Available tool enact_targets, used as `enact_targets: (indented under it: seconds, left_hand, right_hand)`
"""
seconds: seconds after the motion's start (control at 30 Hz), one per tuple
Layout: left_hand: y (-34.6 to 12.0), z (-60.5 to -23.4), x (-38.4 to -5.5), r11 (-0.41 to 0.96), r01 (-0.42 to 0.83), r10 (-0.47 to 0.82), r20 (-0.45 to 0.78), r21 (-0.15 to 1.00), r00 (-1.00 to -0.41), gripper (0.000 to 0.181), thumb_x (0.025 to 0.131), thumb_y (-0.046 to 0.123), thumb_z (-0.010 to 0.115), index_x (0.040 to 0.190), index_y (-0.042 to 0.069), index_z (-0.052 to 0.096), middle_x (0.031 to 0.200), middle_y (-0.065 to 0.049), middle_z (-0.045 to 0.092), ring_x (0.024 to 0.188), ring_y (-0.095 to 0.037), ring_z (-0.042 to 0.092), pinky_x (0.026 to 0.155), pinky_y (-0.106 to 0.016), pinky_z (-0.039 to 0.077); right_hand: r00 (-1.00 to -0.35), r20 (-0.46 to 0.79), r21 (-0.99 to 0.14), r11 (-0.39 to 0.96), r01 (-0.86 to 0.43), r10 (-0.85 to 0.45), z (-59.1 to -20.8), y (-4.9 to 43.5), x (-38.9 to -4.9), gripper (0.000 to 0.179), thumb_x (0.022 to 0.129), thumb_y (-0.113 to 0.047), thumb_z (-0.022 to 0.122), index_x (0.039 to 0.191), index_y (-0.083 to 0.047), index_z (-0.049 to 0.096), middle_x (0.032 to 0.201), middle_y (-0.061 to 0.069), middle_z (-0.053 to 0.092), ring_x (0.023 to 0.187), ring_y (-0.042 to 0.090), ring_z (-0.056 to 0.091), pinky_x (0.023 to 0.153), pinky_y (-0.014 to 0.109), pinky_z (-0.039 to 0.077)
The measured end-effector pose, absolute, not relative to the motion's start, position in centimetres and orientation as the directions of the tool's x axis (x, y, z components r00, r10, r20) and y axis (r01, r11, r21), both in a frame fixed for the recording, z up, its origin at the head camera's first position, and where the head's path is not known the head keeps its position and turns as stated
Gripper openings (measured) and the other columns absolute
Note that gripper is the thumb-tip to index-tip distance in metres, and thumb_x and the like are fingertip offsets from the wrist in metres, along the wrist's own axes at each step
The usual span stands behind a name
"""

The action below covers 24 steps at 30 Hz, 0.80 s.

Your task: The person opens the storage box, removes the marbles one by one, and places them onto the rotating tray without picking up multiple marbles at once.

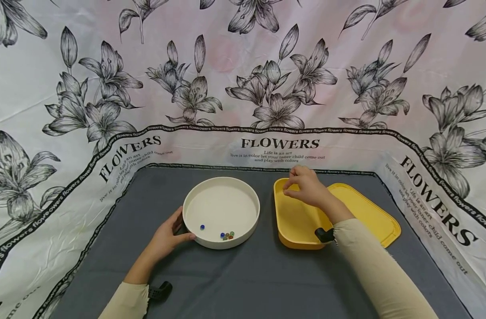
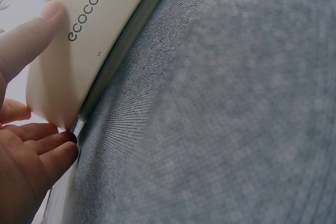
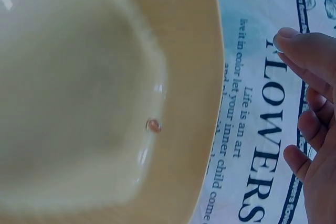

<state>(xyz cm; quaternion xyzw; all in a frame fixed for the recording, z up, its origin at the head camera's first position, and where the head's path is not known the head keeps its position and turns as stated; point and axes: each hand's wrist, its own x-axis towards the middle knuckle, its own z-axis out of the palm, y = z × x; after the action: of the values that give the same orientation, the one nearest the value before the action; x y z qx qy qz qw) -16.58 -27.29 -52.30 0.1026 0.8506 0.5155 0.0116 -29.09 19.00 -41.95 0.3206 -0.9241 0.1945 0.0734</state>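
My left hand [image 1: 168, 237] holds the near-left side of a round white dish [image 1: 221, 201]. In the left wrist view its thumb lies on the dish's wall, marked "ecoco", and the fingertips are at the base. One blue marble [image 1: 202, 227] sits apart in the dish, near a cluster of several coloured marbles [image 1: 227, 236]. My right hand [image 1: 304, 188] is above the far end of a yellow container [image 1: 302, 217]. Its thumb and index finger pinch what looks like a small clear marble [image 3: 277, 44], mostly hidden. A reddish marble [image 3: 153, 125] lies inside the container.
A yellow lid [image 1: 370, 212] lies flat to the right of the container, partly behind the right forearm. Grey cloth [image 1: 243, 283] covers the table. A white flower-printed curtain [image 1: 267, 66] hangs behind and along both sides.
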Motion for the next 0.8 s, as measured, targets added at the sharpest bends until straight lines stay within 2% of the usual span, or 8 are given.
enact_targets:
  seconds: [0.13,0.3,0.5,0.63,0.8]
  left_hand:
    - [-27.3,-52.3,-16.6,0.446,0.156,0.186,0.079,0.881,-0.979,0.113,0.082,0.039,0.086,0.166,0.012,0.015,0.167,-0.016,0.028,0.153,-0.033,0.031,0.122,-0.048,0.033]
    - [-27.3,-52.3,-16.7,0.441,0.16,0.188,0.083,0.883,-0.979,0.114,0.082,0.039,0.086,0.166,0.012,0.014,0.167,-0.016,0.028,0.153,-0.034,0.031,0.122,-0.05,0.034]
    - [-27.2,-52.2,-16.7,0.432,0.167,0.197,0.088,0.886,-0.977,0.113,0.082,0.038,0.086,0.166,0.012,0.015,0.168,-0.015,0.027,0.153,-0.034,0.03,0.122,-0.05,0.033]
    - [-27.2,-52.1,-16.6,0.434,0.16,0.194,0.081,0.886,-0.978,0.113,0.082,0.037,0.087,0.166,0.011,0.014,0.168,-0.016,0.026,0.153,-0.034,0.03,0.122,-0.05,0.033]
    - [-27.4,-52.1,-16.6,0.438,0.154,0.186,0.078,0.885,-0.979,0.113,0.082,0.037,0.086,0.166,0.013,0.015,0.168,-0.014,0.027,0.153,-0.033,0.03,0.123,-0.048,0.032]
  right_hand:
    - [-0.77,0.271,-0.319,0.701,-0.638,-0.577,-42.1,17.9,-29.2,0.006,0.089,-0.021,0.083,0.092,-0.016,0.081,0.093,0.002,0.036,0.093,0.023,0.032,0.08,0.044,0.018]
    - [-0.751,0.283,-0.316,0.681,-0.661,-0.597,-41.9,16.4,-29.6,0.006,0.089,-0.02,0.083,0.093,-0.016,0.082,0.093,0.001,0.038,0.093,0.024,0.033,0.08,0.045,0.019]
    - [-0.756,0.245,-0.322,0.685,-0.654,-0.607,-41.4,14.5,-29.6,0.007,0.09,-0.026,0.081,0.093,-0.019,0.082,0.092,0.003,0.039,0.093,0.022,0.033,0.08,0.043,0.019]
    - [-0.732,0.253,-0.307,0.666,-0.68,-0.632,-41.3,13.3,-29.8,0.009,0.091,-0.027,0.081,0.097,-0.019,0.083,0.092,0.007,0.044,0.09,0.022,0.033,0.08,0.042,0.02]
    - [-0.706,0.27,-0.296,0.641,-0.708,-0.655,-41.2,11.9,-30.1,0.01,0.091,-0.026,0.081,0.098,-0.019,0.084,0.089,0.003,0.041,0.088,0.021,0.032,0.078,0.042,0.019]
